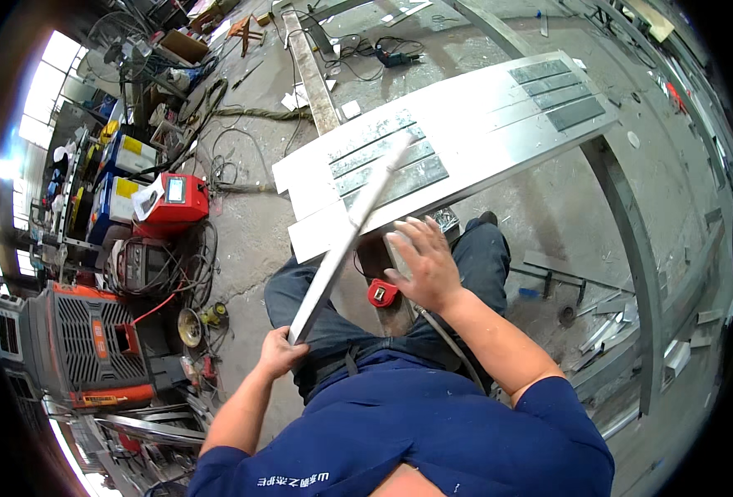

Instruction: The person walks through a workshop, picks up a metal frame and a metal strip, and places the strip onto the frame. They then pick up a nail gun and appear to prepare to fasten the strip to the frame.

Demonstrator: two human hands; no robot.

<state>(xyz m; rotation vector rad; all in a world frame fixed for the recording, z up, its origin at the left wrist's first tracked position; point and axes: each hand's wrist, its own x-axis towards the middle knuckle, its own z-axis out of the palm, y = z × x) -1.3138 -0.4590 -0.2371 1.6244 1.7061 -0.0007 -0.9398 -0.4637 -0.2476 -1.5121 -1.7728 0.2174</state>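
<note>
Currently, the left hand (282,354) grasps the lower end of a long metal bar (338,250) slanting up through the frame's centre before a pale panel (474,116), while the right hand (427,267), fingers spread, unladen, hovers just right of centre near a red tape measure (381,293).

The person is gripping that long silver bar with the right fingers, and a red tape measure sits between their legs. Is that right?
Not quite: the head view shows the left fingers gripping the long silver bar; the right fingers are spread, apart from it. The red tape measure does sit between the legs.
</note>
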